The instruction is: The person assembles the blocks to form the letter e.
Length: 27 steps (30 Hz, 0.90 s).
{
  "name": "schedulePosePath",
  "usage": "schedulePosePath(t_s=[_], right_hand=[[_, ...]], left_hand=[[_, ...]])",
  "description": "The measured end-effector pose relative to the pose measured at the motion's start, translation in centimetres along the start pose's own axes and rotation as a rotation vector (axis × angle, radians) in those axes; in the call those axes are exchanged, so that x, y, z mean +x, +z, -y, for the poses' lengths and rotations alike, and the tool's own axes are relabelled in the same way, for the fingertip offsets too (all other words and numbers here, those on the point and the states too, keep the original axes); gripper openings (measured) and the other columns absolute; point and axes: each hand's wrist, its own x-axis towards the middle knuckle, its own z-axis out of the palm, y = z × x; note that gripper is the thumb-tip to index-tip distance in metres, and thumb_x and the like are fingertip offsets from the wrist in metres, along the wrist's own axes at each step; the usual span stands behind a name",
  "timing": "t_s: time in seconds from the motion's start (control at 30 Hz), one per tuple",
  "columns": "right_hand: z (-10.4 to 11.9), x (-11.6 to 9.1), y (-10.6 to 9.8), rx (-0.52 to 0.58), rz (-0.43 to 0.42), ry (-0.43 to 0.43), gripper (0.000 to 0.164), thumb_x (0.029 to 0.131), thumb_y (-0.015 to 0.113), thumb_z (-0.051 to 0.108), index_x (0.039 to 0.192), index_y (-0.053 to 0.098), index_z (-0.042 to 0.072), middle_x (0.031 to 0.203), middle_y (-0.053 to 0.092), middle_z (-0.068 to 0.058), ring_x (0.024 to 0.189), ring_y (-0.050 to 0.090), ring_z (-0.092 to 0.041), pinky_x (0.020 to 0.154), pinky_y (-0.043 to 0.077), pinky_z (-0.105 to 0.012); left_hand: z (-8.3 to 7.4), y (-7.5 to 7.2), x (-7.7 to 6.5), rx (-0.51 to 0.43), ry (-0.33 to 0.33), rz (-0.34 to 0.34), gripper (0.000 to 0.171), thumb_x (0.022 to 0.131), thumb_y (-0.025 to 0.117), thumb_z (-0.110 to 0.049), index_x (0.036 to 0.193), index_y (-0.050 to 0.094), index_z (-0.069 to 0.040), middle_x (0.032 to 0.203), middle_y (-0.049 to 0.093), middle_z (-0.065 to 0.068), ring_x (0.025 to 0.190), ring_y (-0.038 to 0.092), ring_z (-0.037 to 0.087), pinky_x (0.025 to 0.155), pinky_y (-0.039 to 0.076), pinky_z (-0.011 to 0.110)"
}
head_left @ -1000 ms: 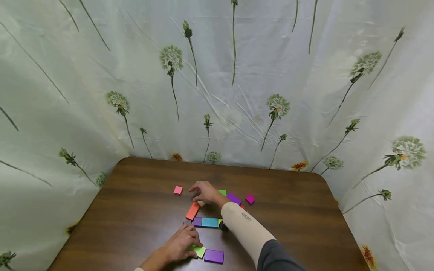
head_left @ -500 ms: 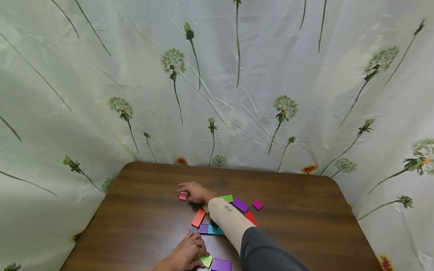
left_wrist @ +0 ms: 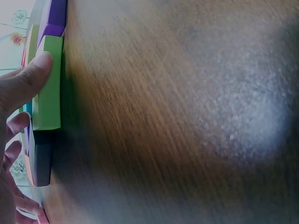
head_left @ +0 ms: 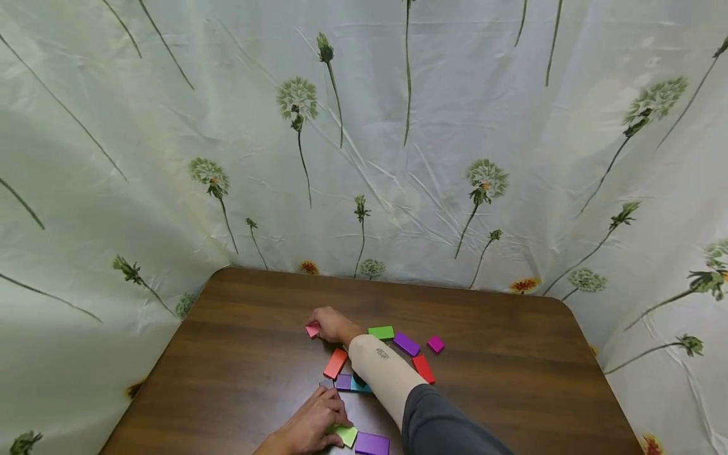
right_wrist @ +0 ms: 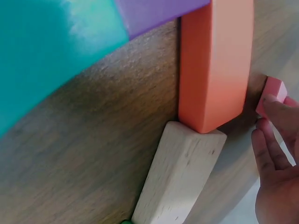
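My right hand point(head_left: 335, 325) reaches to the far left of the blocks and pinches a small pink block point(head_left: 312, 330) between thumb and fingers. The right wrist view has this pink block point(right_wrist: 272, 93) at its right edge, beyond an orange block point(right_wrist: 219, 65) and a bare wood block point(right_wrist: 180, 172) that meet end to end. Near the front, my left hand point(head_left: 309, 420) holds a light green block point(left_wrist: 49, 88), thumb against its near side. A purple block point(head_left: 372, 443) adjoins it on the right, and a dark grey block point(left_wrist: 42, 158) sits at its other end.
Beyond my right forearm, a green block point(head_left: 381, 332), a violet block point(head_left: 406, 344) and a red block point(head_left: 423, 369) form a curve on the brown table point(head_left: 500, 392). A magenta block point(head_left: 435, 344) lies apart. A flowered curtain point(head_left: 364, 126) hangs behind.
My right hand has moved left from above the wood block to the pink block, and its fingers have closed on it. The left hand has stayed at the light green block.
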Motion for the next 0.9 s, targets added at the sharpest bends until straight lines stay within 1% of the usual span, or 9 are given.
schedulePosePath(t_s=[0.07,0.13,0.23,0.4,0.53,0.6,0.7,0.77,0.9], right_hand=[[0.0,-0.4,-0.2,-0.009,-0.006,0.008,0.031,0.087,0.066,0.004,0.117,0.069,0.01,0.114,0.065,-0.003,0.106,0.059,-0.015,0.091,0.045,-0.023],[0.0,-1.1,-0.6,0.02,-0.014,0.032,0.031,0.088,0.066,0.005,0.118,0.068,0.01,0.115,0.065,-0.003,0.106,0.058,-0.015,0.091,0.046,-0.024],[-0.1,-2.8,-1.4,0.051,-0.048,0.057,0.031,0.088,0.068,0.007,0.118,0.068,0.01,0.115,0.064,-0.003,0.103,0.058,-0.014,0.088,0.046,-0.023],[-0.4,-6.0,-2.3,0.13,-0.117,0.078,0.033,0.085,0.074,0.012,0.117,0.07,0.009,0.109,0.067,-0.002,0.09,0.056,-0.01,0.077,0.045,-0.02],[-0.9,-8.9,-2.7,0.216,-0.17,0.111,0.032,0.08,0.077,0.01,0.112,0.071,0.007,0.102,0.067,-0.002,0.085,0.056,-0.01,0.073,0.045,-0.02],[-1.1,-10.5,-2.8,0.259,-0.184,0.133,0.032,0.08,0.077,0.01,0.111,0.071,0.006,0.101,0.067,-0.002,0.086,0.057,-0.01,0.073,0.045,-0.021],[-1.7,-12.9,-2.8,0.292,-0.206,0.145,0.031,0.078,0.078,0.01,0.109,0.071,0.005,0.097,0.066,-0.001,0.087,0.058,-0.013,0.075,0.046,-0.023],[-2.1,-14.5,-2.7,0.321,-0.207,0.158,0.031,0.079,0.078,0.01,0.109,0.071,0.005,0.096,0.065,0.0,0.088,0.058,-0.013,0.075,0.047,-0.023],[-2.8,-17.6,-1.9,0.356,-0.226,0.155,0.031,0.076,0.08,0.009,0.106,0.072,0.003,0.092,0.065,0.0,0.086,0.06,-0.014,0.074,0.048,-0.022]], left_hand=[[-0.1,-0.1,0.0,0.0,-0.001,0.002,0.026,0.078,0.075,-0.04,0.097,0.077,-0.023,0.083,0.059,-0.02,0.086,0.046,0.001,0.078,0.033,0.023],[-0.1,-0.2,0.0,0.008,0.002,0.003,0.027,0.078,0.074,-0.041,0.098,0.077,-0.023,0.084,0.059,-0.02,0.086,0.046,0.001,0.078,0.033,0.023],[-0.1,-0.1,0.1,0.015,-0.009,0.022,0.027,0.079,0.074,-0.041,0.098,0.077,-0.023,0.084,0.058,-0.02,0.086,0.046,0.002,0.078,0.033,0.024],[-0.2,-0.1,0.2,0.045,-0.022,0.018,0.027,0.077,0.076,-0.041,0.097,0.078,-0.023,0.083,0.059,-0.019,0.086,0.046,0.003,0.078,0.035,0.026],[-0.3,-0.3,0.3,0.053,-0.018,0.015,0.027,0.076,0.076,-0.041,0.095,0.078,-0.023,0.083,0.061,-0.018,0.085,0.047,0.004,0.077,0.035,0.026],[-0.2,-0.3,0.4,0.051,-0.014,0.008,0.028,0.075,0.077,-0.04,0.095,0.078,-0.022,0.083,0.061,-0.018,0.085,0.047,0.004,0.077,0.035,0.027],[-0.2,-0.4,0.5,0.063,-0.004,-0.011,0.028,0.073,0.078,-0.04,0.094,0.078,-0.021,0.082,0.062,-0.017,0.084,0.047,0.005,0.077,0.036,0.028],[-0.2,-0.4,0.6,0.061,-0.003,-0.009,0.028,0.073,0.078,-0.04,0.094,0.078,-0.021,0.082,0.061,-0.017,0.084,0.046,0.005,0.077,0.036,0.028],[-0.4,-0.5,0.7,0.044,-0.009,0.012,0.028,0.074,0.078,-0.039,0.094,0.078,-0.02,0.082,0.06,-0.016,0.085,0.046,0.006,0.077,0.037,0.03]])
